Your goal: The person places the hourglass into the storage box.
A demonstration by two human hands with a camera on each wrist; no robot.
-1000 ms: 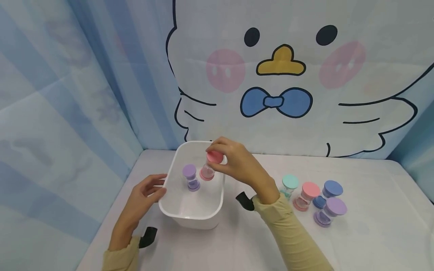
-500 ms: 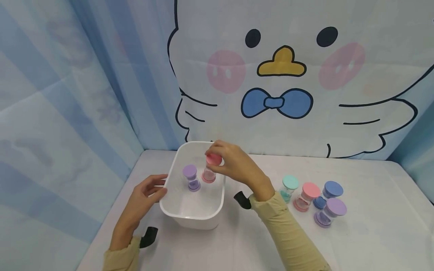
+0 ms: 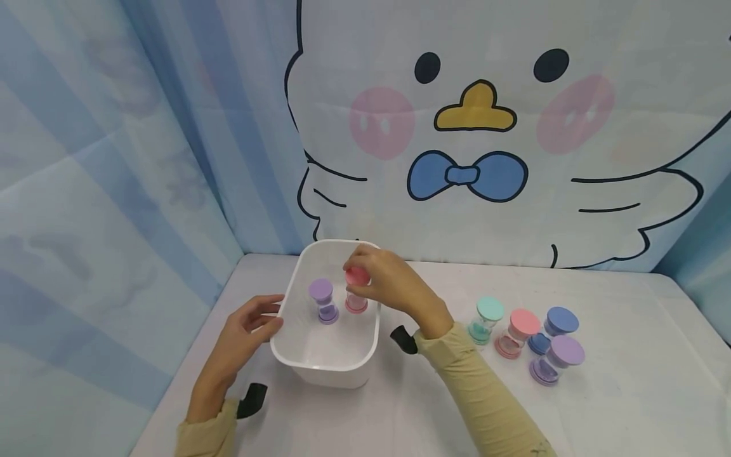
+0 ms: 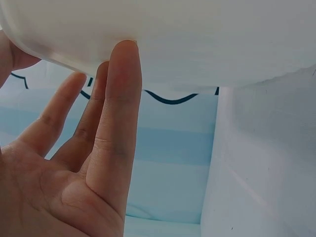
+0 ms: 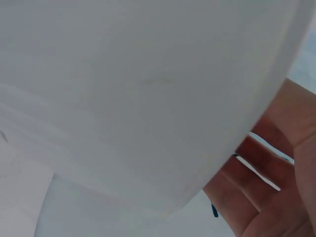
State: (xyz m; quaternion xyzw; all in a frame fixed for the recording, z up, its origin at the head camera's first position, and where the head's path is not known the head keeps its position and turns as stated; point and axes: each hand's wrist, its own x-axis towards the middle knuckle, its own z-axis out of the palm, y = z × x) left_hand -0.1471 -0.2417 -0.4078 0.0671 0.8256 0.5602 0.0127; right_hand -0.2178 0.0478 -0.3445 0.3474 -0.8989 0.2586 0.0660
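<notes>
My right hand (image 3: 394, 279) pinches the pink cap of a small hourglass (image 3: 356, 303) inside the white bin (image 3: 325, 367). The hourglass stands nearly upright; whether its base touches the floor is unclear. To its left, a purple hourglass (image 3: 323, 299) stands in the bin. My left hand (image 3: 240, 339) is at the bin's left side, its fingers fairly straight. In the left wrist view a straight finger (image 4: 123, 98) touches the bin's outer wall (image 4: 207, 39). In the right wrist view the wall (image 5: 138, 98) hides the held hourglass and my fingertips.
Right of the bin, a mint hourglass (image 3: 488, 310), another pink hourglass (image 3: 523, 324), a blue hourglass (image 3: 561, 320) and another purple hourglass (image 3: 565, 351) stand on the white table (image 3: 645, 381). A cartoon-printed curtain (image 3: 468, 222) hangs behind the table.
My right hand has moved lower and slightly left in the head view, bringing the pink hourglass down into the bin and making it more upright. The left hand stays at the bin's side.
</notes>
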